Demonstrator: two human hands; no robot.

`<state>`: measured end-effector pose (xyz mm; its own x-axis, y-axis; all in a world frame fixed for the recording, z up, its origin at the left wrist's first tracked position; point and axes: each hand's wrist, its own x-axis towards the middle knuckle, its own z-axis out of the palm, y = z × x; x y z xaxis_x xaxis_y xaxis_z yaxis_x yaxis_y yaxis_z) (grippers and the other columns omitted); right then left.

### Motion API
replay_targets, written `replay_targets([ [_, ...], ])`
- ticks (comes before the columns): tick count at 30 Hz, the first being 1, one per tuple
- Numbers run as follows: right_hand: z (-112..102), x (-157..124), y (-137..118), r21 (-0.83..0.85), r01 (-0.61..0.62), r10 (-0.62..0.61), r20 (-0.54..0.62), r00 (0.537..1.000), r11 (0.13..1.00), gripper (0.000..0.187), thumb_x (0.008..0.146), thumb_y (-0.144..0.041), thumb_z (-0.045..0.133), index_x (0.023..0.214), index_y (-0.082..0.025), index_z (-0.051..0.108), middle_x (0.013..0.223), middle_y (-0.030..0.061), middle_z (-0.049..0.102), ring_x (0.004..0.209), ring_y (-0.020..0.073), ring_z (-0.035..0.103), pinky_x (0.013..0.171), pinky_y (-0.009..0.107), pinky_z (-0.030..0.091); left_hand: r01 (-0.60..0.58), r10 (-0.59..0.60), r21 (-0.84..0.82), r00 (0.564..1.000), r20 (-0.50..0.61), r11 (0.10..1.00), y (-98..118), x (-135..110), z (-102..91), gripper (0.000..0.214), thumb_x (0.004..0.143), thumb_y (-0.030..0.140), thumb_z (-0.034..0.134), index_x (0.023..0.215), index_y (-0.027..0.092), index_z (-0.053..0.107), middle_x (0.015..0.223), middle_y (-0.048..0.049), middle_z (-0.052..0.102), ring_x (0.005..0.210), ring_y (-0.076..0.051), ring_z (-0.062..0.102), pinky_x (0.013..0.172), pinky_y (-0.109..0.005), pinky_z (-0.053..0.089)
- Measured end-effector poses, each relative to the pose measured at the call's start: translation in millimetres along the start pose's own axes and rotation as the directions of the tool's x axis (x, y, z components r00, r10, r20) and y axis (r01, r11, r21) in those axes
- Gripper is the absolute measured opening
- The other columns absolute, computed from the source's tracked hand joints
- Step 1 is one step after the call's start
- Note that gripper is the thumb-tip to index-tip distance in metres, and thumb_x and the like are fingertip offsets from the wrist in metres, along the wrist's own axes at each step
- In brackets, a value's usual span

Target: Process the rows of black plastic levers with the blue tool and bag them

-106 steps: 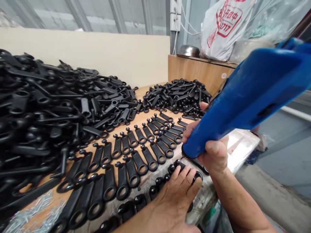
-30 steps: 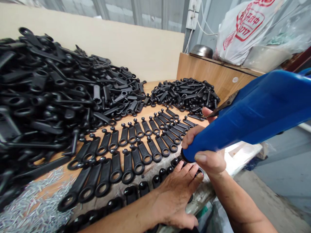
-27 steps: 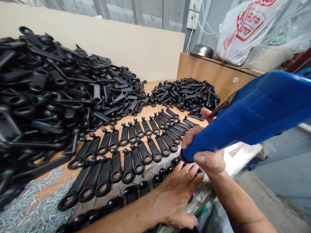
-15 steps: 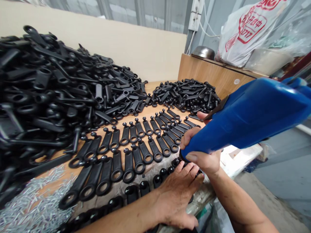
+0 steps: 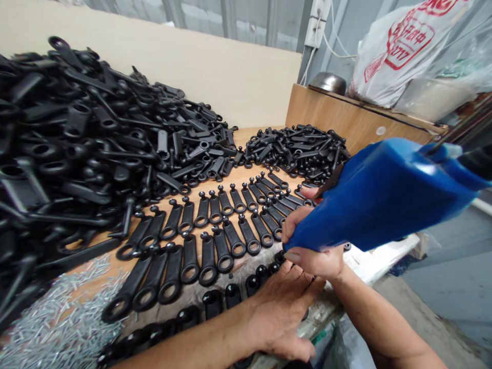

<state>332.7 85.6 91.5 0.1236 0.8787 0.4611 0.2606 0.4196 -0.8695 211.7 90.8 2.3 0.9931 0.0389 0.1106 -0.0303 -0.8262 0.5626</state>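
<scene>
My right hand (image 5: 313, 246) grips the nose of a big blue power tool (image 5: 388, 195), tip pointing down at the near row of black parts (image 5: 230, 294) on the bench edge. My left hand (image 5: 286, 307) lies on that row just under the tool's tip, fingers pressed together over a black part that is mostly hidden. Rows of black ring-ended levers (image 5: 215, 236) lie side by side on the wooden bench (image 5: 238, 177) just beyond both hands.
A large heap of black levers (image 5: 77, 148) fills the left of the bench, a smaller heap (image 5: 295, 148) sits at the back right. Small silver pins (image 5: 57, 318) lie scattered at near left. A wooden box (image 5: 346, 120) holds a metal bowl (image 5: 328, 83) and a white bag (image 5: 400, 46).
The blue tool and my right hand have come down and a little left, closer to my left hand. The view has shifted slightly; the left hand stays on the near row.
</scene>
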Motion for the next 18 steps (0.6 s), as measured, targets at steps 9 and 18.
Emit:
replay_targets([
  [9,1,-1,-3,-0.022,0.030,-0.029,0.038,0.999,0.999,0.017,0.057,-0.027,0.067,0.067,-0.020,0.055,0.058,-0.0016,0.053,0.051,0.0143,0.047,0.052,0.028,0.046,-0.045,0.051,0.076,0.996,-0.070,0.996,4,0,-6.3,0.100,0.063,0.050,0.064,0.141,0.017,0.012,0.147,-0.0141,0.020,0.130,-0.037,0.025,0.108,-0.050,0.026],
  [18,-17,-31,20,0.238,0.062,-0.044,-0.080,0.996,0.969,0.041,0.070,-0.053,0.067,0.099,-0.025,0.060,0.078,0.0044,0.058,0.068,0.0230,0.060,0.063,0.038,0.052,0.015,-0.017,0.059,1.000,0.024,0.998,4,4,-12.7,0.096,0.060,0.058,0.064,0.136,0.017,0.023,0.135,-0.0137,0.037,0.118,-0.035,0.041,0.101,-0.050,0.034],
])
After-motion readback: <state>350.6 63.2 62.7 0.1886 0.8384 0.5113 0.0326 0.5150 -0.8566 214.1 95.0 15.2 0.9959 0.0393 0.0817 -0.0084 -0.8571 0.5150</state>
